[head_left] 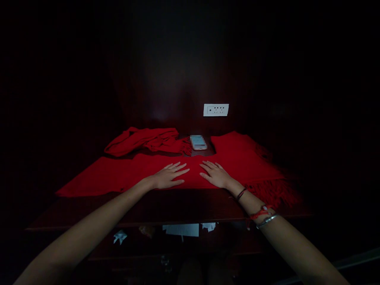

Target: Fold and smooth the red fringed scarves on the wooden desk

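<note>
A red scarf (pixel 101 176) with a fringed end at the right lies spread across the dark wooden surface. My left hand (pixel 168 176) rests flat on its middle part, fingers spread, a ring on one finger. Opposite it, my right hand (pixel 216 175) also lies flat on the cloth with the fingers apart. A gap separates the two hands, and neither grips anything. Behind the spread cloth, a second red fringed cloth (pixel 145 140) lies in a loose heap at the left. At the right, the red fabric extends farther back toward the wall.
A phone-like flat object (pixel 198 142), blurred, lies behind the scarf. A white socket plate (pixel 216 110) is on the dark back wall. Under the front edge of the dark tabletop (pixel 184 208), papers (pixel 182 229) and crumpled white pieces (pixel 120 236) sit on a lower level. The sides are very dark.
</note>
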Demonstrator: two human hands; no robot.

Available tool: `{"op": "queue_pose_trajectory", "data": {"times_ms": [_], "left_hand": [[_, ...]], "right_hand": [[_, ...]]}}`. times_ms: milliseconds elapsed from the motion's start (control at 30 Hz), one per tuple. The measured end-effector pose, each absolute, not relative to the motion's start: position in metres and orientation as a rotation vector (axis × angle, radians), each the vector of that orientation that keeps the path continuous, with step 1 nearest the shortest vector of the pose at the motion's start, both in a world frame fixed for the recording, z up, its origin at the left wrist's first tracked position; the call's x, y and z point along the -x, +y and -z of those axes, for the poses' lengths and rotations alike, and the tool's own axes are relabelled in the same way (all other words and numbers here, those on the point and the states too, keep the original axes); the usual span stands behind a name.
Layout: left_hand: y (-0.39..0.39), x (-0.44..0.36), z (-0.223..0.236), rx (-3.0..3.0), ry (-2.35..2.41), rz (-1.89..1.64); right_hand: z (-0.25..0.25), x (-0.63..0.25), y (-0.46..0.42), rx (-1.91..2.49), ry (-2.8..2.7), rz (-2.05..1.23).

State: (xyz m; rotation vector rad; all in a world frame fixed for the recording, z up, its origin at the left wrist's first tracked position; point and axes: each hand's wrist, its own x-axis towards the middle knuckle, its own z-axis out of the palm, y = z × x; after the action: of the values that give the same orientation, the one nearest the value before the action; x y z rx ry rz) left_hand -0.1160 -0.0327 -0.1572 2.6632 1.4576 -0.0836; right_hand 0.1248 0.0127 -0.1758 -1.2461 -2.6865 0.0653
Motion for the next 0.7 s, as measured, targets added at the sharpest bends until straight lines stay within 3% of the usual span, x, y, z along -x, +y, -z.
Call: {"op": "queue_pose_trajectory", "data": {"times_ms": [333,700], "left_hand": [[-0.03,0.115,0.16,-2.613,1.479,0.101],[-0.029,0.125,0.162,-2.512,1.597,0.107]], "right_hand": [[0.158,-0.109,0.003,1.125,-2.711,-0.116],[0.164,-0.118,0.013,1.407,-2.784,-0.24]]}}
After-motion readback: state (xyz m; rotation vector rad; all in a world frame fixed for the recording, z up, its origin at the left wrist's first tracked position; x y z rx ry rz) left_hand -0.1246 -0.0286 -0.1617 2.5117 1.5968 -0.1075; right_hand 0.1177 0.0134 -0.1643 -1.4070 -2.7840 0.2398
